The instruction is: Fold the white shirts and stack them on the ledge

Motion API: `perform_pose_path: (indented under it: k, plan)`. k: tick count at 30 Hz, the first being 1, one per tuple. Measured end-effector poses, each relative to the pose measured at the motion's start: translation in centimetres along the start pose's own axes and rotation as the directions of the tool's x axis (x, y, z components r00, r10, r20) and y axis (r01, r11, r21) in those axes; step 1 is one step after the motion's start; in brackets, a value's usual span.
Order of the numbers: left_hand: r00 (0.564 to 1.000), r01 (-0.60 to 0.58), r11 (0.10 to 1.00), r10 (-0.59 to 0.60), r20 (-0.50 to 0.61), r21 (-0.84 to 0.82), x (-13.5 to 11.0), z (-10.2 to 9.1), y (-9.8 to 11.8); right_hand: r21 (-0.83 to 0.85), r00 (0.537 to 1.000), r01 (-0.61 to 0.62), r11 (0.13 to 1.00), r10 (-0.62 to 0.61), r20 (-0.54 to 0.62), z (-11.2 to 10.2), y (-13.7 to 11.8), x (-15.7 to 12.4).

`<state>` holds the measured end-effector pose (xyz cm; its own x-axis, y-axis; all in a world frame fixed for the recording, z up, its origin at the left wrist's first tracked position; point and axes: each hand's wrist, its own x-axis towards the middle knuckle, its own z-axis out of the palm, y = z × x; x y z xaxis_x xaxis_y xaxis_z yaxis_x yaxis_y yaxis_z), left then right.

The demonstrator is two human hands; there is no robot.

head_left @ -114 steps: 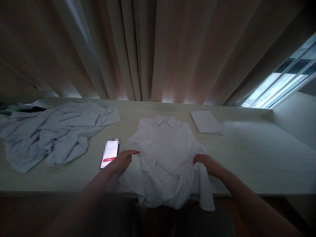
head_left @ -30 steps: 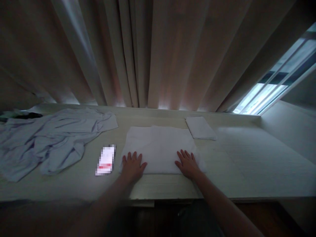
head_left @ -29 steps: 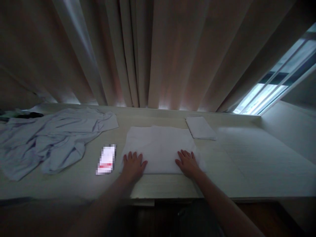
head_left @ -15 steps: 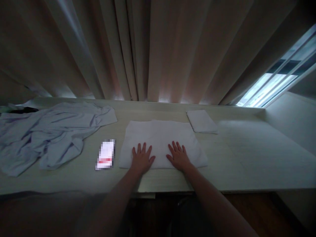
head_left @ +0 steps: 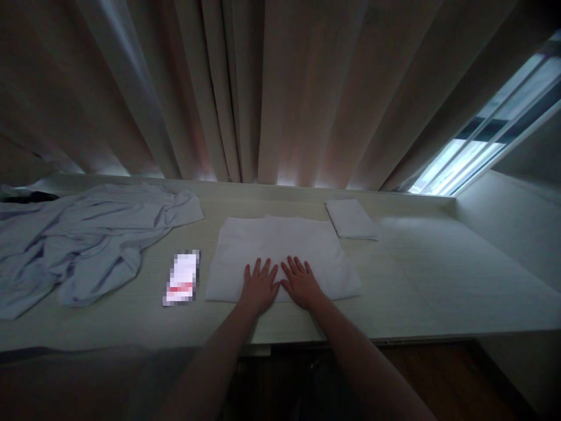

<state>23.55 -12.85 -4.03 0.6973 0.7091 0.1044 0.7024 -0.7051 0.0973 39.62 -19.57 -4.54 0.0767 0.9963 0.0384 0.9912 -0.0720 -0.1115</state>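
Note:
A white folded cloth (head_left: 272, 240) lies flat in front of me, its wider edge toward me. My left hand (head_left: 259, 287) rests palm down on its near part, fingers spread. Close beside it, my right hand (head_left: 301, 283) also lies flat on the cloth, fingers apart. The two thumbs nearly meet at the middle. Neither hand grips anything. Behind the cloth's right corner is a smaller folded white cloth (head_left: 352, 219).
A crumpled heap of pale cloth (head_left: 114, 228) covers the left of the pale table (head_left: 421, 280). Between it and the folded cloth lies a blurred-out phone-like rectangle (head_left: 182, 278). Long curtains (head_left: 307, 93) hang behind, with a window (head_left: 473, 146) at right.
Both hands have slid inward over the cloth, from well apart to almost touching. The view has shifted slightly; the cloths otherwise look the same.

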Motion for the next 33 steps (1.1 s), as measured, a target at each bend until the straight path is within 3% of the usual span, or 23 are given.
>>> perform_pose_path:
  k: [4, 7, 11, 17, 24, 33]
  plan:
    - [0.989, 0.145, 0.989, -0.146, 0.018, 0.04, -1.2, -0.5, -3.4, -0.04, 0.986, -0.164, 0.986, 0.163, -0.017, -0.1, 3.5, -1.7]
    - [0.975, 0.221, 0.973, -0.223, 0.024, 0.069, -2.6, -1.1, -5.6, -0.066, 0.941, -0.338, 0.939, 0.336, -0.034, -0.1, 6.6, -3.8]
    - [0.969, 0.245, 0.967, -0.246, 0.002, 0.076, -4.1, -1.5, -6.5, -0.085, 0.9, -0.436, 0.896, 0.434, -0.04, 0.3, 9.1, -6.5]
    - [0.964, 0.261, 0.964, -0.263, 0.037, 0.056, -5.5, -1.3, -5.9, -0.111, 0.889, -0.457, 0.882, 0.458, -0.024, 0.6, 8.9, -8.3]
    - [0.977, 0.207, 0.977, -0.209, 0.035, 0.046, -5.4, -1.2, -5.0, -0.082, 0.905, -0.424, 0.902, 0.421, -0.056, 0.0, 7.1, -7.1]
    - [0.977, 0.211, 0.976, -0.212, 0.024, 0.051, -5.3, -0.6, -5.4, -0.049, 0.901, -0.428, 0.903, 0.421, -0.105, 1.6, 7.0, -7.0]
